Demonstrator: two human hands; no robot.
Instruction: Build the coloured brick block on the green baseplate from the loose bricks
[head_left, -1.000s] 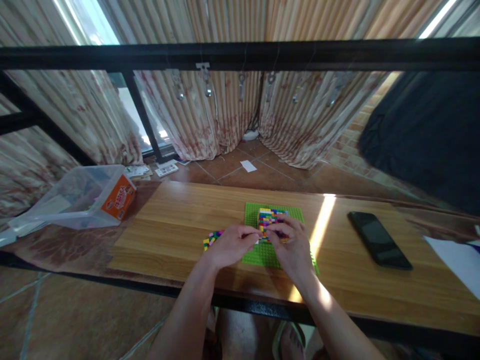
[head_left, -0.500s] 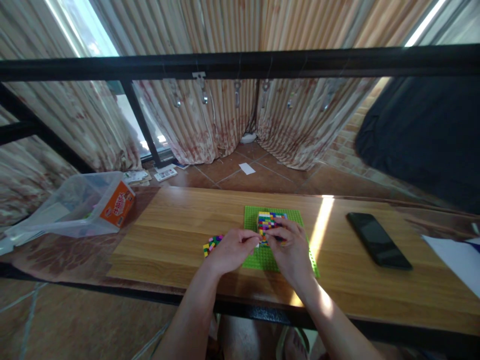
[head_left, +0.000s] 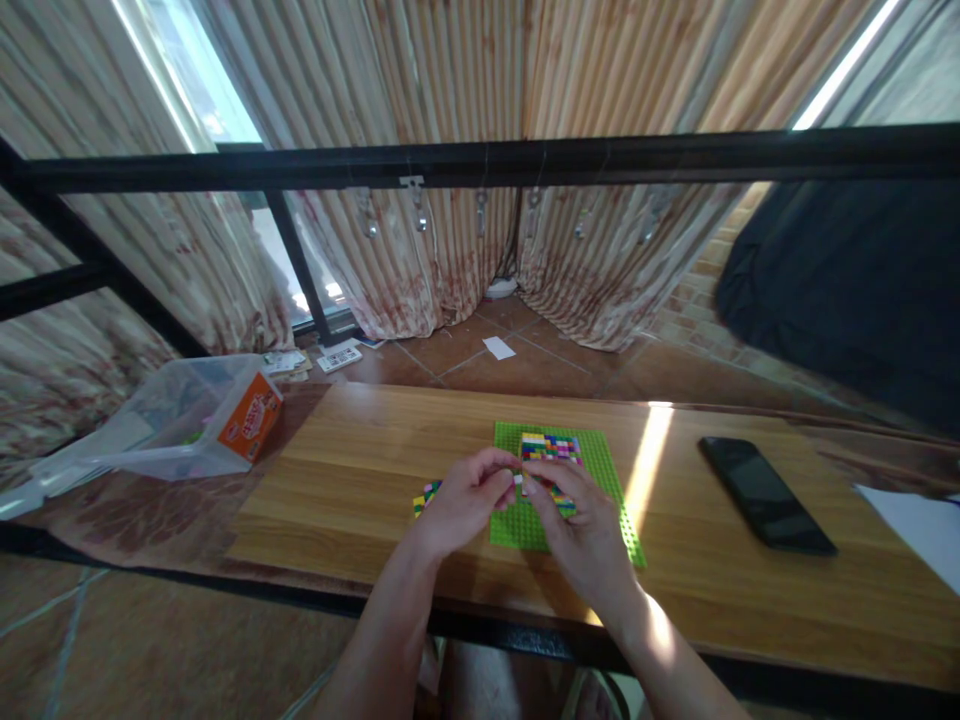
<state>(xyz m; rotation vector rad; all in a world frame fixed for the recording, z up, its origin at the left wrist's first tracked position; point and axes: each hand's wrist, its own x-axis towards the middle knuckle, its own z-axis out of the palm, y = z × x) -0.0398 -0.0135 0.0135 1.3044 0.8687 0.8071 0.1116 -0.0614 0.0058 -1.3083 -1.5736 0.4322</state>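
Note:
A green studded baseplate (head_left: 517, 528) lies on the wooden table, bearing a block of multicoloured toy bricks (head_left: 551, 445). Over its left part, my left hand (head_left: 474, 498) pinches a small white toy brick (head_left: 517, 480) between thumb and fingers. My right hand (head_left: 585, 505) is closed in a pinch, its fingertips meeting those of the left; whatever it grips is too small to make out. It covers part of the brick block. Just left of my left hand is a pile of loose bricks (head_left: 421, 500), partly hidden behind that hand.
A black phone (head_left: 765, 495) lies on the table (head_left: 330, 480) to the right, with white paper (head_left: 915, 530) past it. At the left stands a clear plastic bin (head_left: 187, 400) with an orange label. A dark metal rail (head_left: 465, 165) crosses in front of the curtains.
Both hands have come slightly up off the brick block, fingertips still together, and more of the white brick shows between them. The whole view has shifted a little downward in the picture.

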